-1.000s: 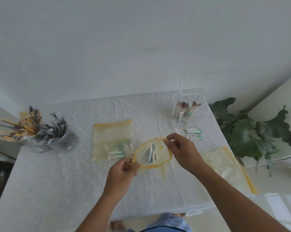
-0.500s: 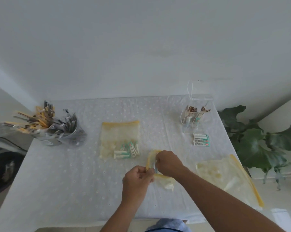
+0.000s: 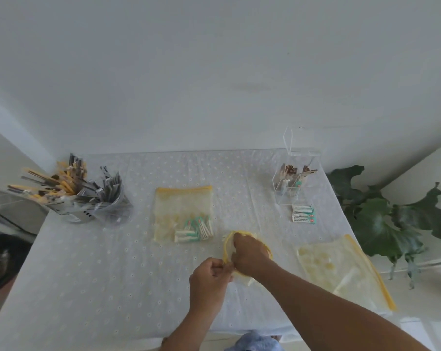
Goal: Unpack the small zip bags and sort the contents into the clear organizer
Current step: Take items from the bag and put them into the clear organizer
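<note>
Left hand (image 3: 209,276) pinches the bag (image 3: 250,245) rim at mid-counter (image 3: 113,287). Right hand (image 3: 248,257) is inside the mouth, grip hidden, so we can't tell what it holds. Risk: packets snag on the rim or spill on pull-out. The organizer (image 3: 294,184) sits well apart, so we could drop some in transit.
</note>
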Demonstrator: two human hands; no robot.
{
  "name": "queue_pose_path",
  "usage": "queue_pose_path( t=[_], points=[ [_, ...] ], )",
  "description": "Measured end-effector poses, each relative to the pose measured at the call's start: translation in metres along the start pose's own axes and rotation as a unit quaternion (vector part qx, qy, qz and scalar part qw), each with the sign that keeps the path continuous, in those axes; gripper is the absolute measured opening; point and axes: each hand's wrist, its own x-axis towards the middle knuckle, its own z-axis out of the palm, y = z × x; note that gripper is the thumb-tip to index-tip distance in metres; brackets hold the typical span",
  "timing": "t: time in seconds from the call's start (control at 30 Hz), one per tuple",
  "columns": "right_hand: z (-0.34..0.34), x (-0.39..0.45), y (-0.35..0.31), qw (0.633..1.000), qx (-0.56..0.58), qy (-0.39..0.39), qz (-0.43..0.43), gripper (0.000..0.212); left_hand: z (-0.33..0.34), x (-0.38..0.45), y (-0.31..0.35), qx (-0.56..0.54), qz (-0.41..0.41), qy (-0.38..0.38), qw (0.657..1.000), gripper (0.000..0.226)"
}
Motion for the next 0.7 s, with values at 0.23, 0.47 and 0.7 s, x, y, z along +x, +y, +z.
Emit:
queue_pose_path(
  t=[0.23, 0.47, 0.7],
  points=[
    [-0.044, -0.010, 0.014, 0.989, 0.098, 0.007, -0.112, 0.015, 0.006, 0.008, 0.009, -0.007, 0.033, 0.010, 0.999, 0.019],
    [-0.078, -0.021, 0.040, 0.986, 0.131, 0.025, -0.099, 0.020, 0.007, 0.019, 0.018, -0.024, 0.049, -0.001, 0.998, 0.020],
    [-0.083, -0.023, 0.065, 0.985, 0.130, 0.023, -0.107, 0.033, 0.005, 0.045, 0.036, 0.016, 0.068, -0.017, 0.997, 0.020]
  ],
)
